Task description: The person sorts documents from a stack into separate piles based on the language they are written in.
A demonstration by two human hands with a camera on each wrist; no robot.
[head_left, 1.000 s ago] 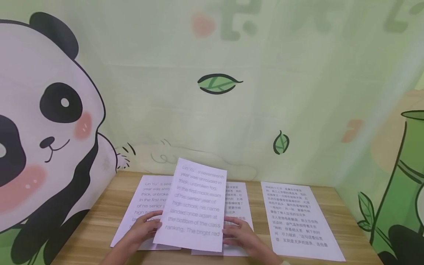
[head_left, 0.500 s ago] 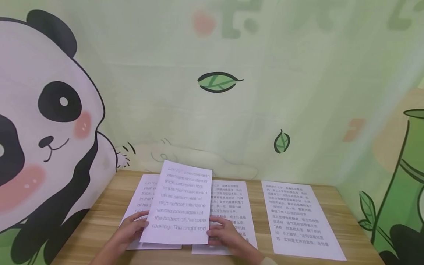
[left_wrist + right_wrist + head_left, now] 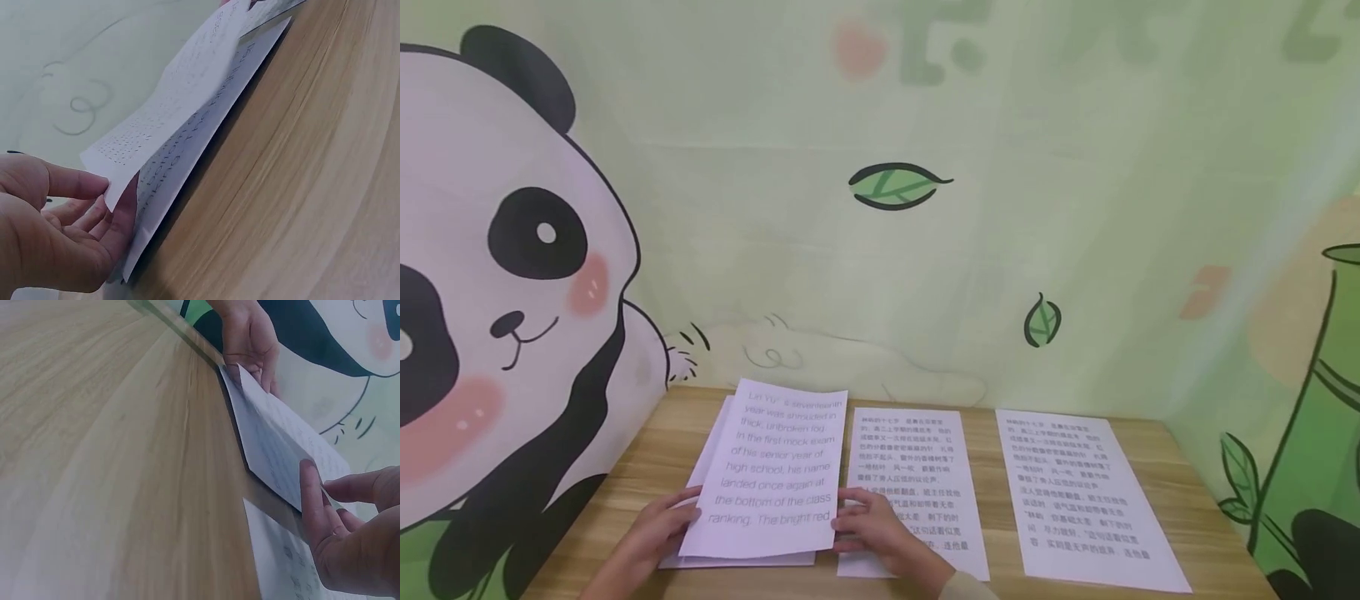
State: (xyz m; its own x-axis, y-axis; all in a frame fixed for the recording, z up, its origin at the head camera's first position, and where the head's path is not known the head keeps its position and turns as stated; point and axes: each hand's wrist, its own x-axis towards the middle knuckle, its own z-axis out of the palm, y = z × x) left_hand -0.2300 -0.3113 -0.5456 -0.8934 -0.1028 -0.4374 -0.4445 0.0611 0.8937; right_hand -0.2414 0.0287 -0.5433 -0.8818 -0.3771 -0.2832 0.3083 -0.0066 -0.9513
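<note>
A printed sheet of paper (image 3: 775, 467) with English text is held by both hands, raised slightly over another English-printed sheet (image 3: 711, 454) on the left of the table. My left hand (image 3: 658, 527) pinches its left edge low down; in the left wrist view the thumb and fingers (image 3: 78, 181) grip the corner. On the opposite edge my right hand (image 3: 883, 529) pinches the paper between thumb and fingers (image 3: 312, 494). Most of the lower sheet is hidden beneath the held one. Partly behind my right hand lies a sheet with Chinese text (image 3: 913, 467).
Another Chinese-printed sheet (image 3: 1086, 492) lies at the right of the wooden table (image 3: 1157, 475). Behind the table hangs a pale green backdrop (image 3: 760, 233) with a printed panda (image 3: 542, 333), leaves and bamboo.
Both hands have carried the English-printed sheet leftward and slightly down, from between the left and middle sheets to above the left one. The middle Chinese sheet is now more exposed.
</note>
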